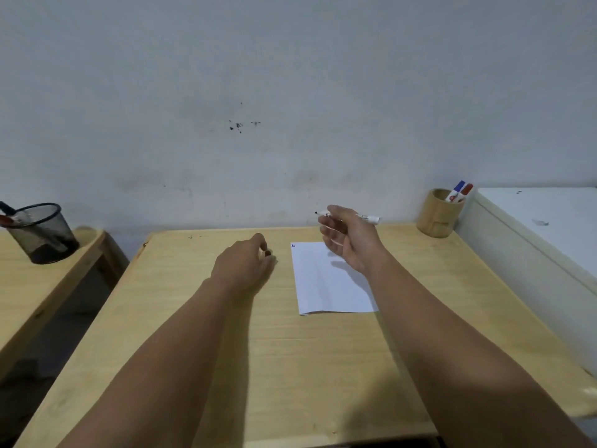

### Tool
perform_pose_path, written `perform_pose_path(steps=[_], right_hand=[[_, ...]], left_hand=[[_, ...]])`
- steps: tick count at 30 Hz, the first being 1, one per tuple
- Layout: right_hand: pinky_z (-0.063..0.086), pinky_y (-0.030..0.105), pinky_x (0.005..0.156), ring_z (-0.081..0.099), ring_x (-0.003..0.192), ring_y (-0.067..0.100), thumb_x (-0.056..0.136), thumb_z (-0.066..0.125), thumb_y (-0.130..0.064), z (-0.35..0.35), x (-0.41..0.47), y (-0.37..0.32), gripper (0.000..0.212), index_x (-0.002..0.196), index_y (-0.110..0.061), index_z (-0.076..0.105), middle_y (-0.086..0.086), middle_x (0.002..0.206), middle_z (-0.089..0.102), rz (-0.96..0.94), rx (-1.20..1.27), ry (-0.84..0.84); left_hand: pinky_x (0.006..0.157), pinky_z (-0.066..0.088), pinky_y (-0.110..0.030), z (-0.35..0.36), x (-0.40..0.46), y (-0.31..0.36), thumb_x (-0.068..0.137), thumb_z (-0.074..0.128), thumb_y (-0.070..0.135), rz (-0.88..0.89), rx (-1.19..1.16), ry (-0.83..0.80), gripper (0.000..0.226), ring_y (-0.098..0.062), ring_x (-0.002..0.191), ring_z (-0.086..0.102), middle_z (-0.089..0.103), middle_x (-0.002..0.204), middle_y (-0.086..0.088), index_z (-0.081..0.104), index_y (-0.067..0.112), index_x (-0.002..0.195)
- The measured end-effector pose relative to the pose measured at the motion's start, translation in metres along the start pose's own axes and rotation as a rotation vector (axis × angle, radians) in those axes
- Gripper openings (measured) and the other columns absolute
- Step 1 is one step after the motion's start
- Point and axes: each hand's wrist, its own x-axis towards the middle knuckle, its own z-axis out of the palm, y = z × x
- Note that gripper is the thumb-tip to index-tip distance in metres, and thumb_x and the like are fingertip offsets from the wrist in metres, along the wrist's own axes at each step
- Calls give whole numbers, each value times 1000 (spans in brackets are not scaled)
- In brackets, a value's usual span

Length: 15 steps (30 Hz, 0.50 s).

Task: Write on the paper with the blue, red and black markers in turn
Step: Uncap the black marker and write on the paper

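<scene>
A white sheet of paper (326, 279) lies on the wooden table (258, 350), with small blue and red marks at its top left corner. My right hand (347, 239) hovers above the paper's far edge and grips an uncapped white marker (368, 217), dark tip pointing left. My left hand (245, 265) rests on the table to the left of the paper, fingers closed around a small dark cap (267, 252). The blue marker (458, 189) and the red marker (465, 192) stand capped in a wooden cup (437, 216) at the table's far right corner.
A black mesh pen holder (40, 234) with pens stands on a second wooden table at the left, across a gap. A white cabinet (533, 227) borders the table's right side. A grey wall rises right behind the table.
</scene>
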Motion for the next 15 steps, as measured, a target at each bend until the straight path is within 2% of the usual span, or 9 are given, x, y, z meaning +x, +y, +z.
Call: perform_pose_path(steps=[2,3,6,8,11,13,15], right_hand=[[51,22,52,61,51,12,100,70,-37,4,5,5,20,96,-17,72,1,68,70,-46,-118,102],[48,21,50,56,46,11,101,67,-37,7,8,7,22,95,-16,73,2,64,67,-75,-155,151],[43,21,48,49,43,14,97,61,-21,15,12,13,13,92,-14,70,8,65,66,-130,-228,206],[43,23,51,49,49,18,92,59,-16,19,13,16,13,86,-12,69,10,69,67,-152,-306,177],[47,26,54,55,54,19,91,63,-18,21,19,23,19,92,-4,75,7,70,71,-186,-420,170],[49,27,55,58,53,18,92,70,-26,24,25,28,24,94,-3,75,4,66,70,-215,-471,174],[50,30,55,59,53,19,92,76,-36,26,31,35,35,88,-2,71,3,62,68,-247,-496,177]], left_hand=[[69,43,-34,-3,-11,6,91,65,48,4,-97,95,35,-22,86,63,60,82,13,52,27,115],[68,43,-33,-5,-18,11,89,67,49,13,-129,143,36,-19,82,61,58,81,13,51,29,115],[73,49,-35,-3,-43,26,86,64,55,154,-132,212,37,-13,87,58,57,92,14,55,33,115],[84,47,-38,8,-56,32,81,63,64,225,-65,197,44,-14,98,56,58,102,16,59,33,112],[94,37,-39,22,-67,36,71,57,81,169,63,135,65,-17,110,48,56,113,16,60,32,113],[96,35,-40,25,-70,37,66,53,87,133,133,113,76,-19,116,44,54,119,13,59,31,116],[96,35,-41,27,-73,36,65,51,89,120,178,117,80,-23,120,43,54,121,9,58,28,116]])
